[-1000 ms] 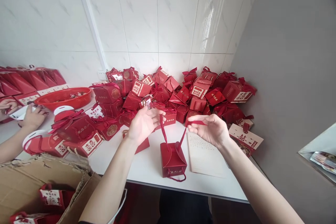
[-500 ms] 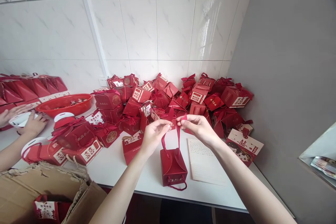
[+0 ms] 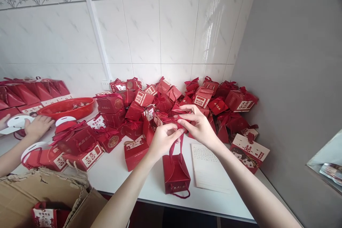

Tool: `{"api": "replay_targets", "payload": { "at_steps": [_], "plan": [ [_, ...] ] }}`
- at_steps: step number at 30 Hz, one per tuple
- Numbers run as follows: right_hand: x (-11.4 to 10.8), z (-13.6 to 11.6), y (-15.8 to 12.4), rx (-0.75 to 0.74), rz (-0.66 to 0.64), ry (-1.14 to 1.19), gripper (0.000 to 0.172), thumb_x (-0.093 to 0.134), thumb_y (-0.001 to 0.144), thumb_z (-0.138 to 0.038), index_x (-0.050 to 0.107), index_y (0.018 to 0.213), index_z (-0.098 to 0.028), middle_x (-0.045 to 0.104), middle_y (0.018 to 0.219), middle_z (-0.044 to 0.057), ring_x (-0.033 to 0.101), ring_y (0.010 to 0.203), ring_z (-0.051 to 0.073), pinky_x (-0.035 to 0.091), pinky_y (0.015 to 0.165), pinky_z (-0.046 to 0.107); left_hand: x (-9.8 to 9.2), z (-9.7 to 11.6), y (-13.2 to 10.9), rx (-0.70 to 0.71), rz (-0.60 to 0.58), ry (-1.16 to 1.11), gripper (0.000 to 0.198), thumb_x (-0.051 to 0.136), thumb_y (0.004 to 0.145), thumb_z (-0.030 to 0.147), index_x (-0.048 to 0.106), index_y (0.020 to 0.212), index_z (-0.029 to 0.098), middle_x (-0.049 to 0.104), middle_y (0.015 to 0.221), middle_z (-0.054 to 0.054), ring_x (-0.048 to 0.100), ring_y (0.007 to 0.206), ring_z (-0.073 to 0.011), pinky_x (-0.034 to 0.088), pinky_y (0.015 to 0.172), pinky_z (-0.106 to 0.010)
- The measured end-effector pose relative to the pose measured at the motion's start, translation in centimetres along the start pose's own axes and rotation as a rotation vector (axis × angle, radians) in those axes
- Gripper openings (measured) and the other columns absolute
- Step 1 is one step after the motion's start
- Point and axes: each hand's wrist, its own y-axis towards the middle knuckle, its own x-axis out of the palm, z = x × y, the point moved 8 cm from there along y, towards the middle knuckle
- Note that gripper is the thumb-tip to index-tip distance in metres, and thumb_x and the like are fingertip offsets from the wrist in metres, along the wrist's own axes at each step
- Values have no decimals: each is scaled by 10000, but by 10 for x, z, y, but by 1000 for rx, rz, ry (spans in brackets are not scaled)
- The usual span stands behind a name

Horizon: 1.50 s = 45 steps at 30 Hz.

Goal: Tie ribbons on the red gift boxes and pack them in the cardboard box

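Observation:
A small dark red gift box (image 3: pixel 176 174) stands at the front of the white table (image 3: pixel 149 185), a twisted cord loop hanging down its near side. From its top a red ribbon (image 3: pixel 181 145) rises into both hands. My left hand (image 3: pixel 166 138) pinches the ribbon between thumb and fingertips. Just beside it, my right hand (image 3: pixel 196 125) has the ribbon between thumb and fingers, its other fingers stretched to the left. The two hands touch or nearly touch above the box. The ribbon's ends between the fingers are partly hidden.
Many red gift boxes (image 3: pixel 164 101) lie heaped against the tiled wall. A written notepad (image 3: pixel 211 171) lies right of the box. At left are a red basin (image 3: pixel 66 108), a cardboard box (image 3: pixel 24 192) and another person's hands (image 3: pixel 39 126). A grey panel (image 3: pixel 291 60) bounds the right side.
My hands have come together, the right one shifting left over the left one, and the ribbon strands now run closer together. At left, the other person's hands have moved with the white-topped piece.

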Motion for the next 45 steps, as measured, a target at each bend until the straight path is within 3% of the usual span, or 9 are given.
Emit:
{"api": "replay_targets", "payload": {
  "at_steps": [4,8,13,19,23,28,38,41,45],
  "plan": [
    [1,21,-9,207,32,50,552,659,744,-387,472,1236,-220,593,999,61,577,881,188,488,781,353,-5,-1,-2,12,20,-42,234,567,780,367,606,700,151,543,520,29,513,491,-94,414,533,-217],
    [13,32,-17,345,-59,240,283,613,761,-446,601,801,-166,596,710,5,570,663,144,477,642,281,-8,-4,-3,11,36,-128,221,590,765,368,586,705,155,536,533,38,523,474,-90,429,518,-213],
    [6,14,-21,116,-2,137,176,594,816,-354,647,785,-190,597,832,32,573,790,162,465,751,307,-11,-11,-2,8,78,-230,219,569,791,389,562,790,170,540,609,38,535,489,-94,447,496,-220],
    [23,-3,-45,-135,-172,-8,200,558,850,-352,697,893,-215,531,1095,100,508,1077,226,423,918,376,-16,-11,-2,65,78,-279,203,548,820,354,551,750,163,579,686,8,544,569,-86,458,560,-213],
    [29,12,-46,75,-159,237,310,447,895,-426,641,820,-196,580,1054,85,551,1026,213,431,904,376,-12,-8,-3,71,21,-264,225,550,820,381,535,766,164,558,630,23,517,541,-82,440,545,-214],
    [48,28,-46,333,-239,544,261,678,741,-348,523,903,-214,599,857,10,597,802,151,491,733,295,-6,-3,-4,99,-75,-236,252,539,824,404,518,753,163,530,636,26,498,538,-77,425,521,-207],
    [45,34,-48,263,-182,-62,63,491,819,-240,496,862,-193,472,576,-65,419,493,99,352,518,216,-1,2,-10,135,-133,-69,205,536,834,324,585,750,143,606,738,-23,572,708,-118,469,697,-235],
    [43,28,-49,192,-146,-157,166,396,878,-248,508,982,-183,550,632,-29,469,502,116,383,537,230,-2,-1,-12,133,-93,-82,217,549,815,347,598,751,145,607,729,-22,581,724,-134,474,710,-250],
    [38,22,-51,149,-104,-171,161,418,864,-225,574,879,-184,625,745,26,580,620,144,439,602,246,-1,-7,-12,132,-60,-136,235,548,808,368,604,733,152,611,708,-24,585,705,-142,476,701,-265]
  ]
}}
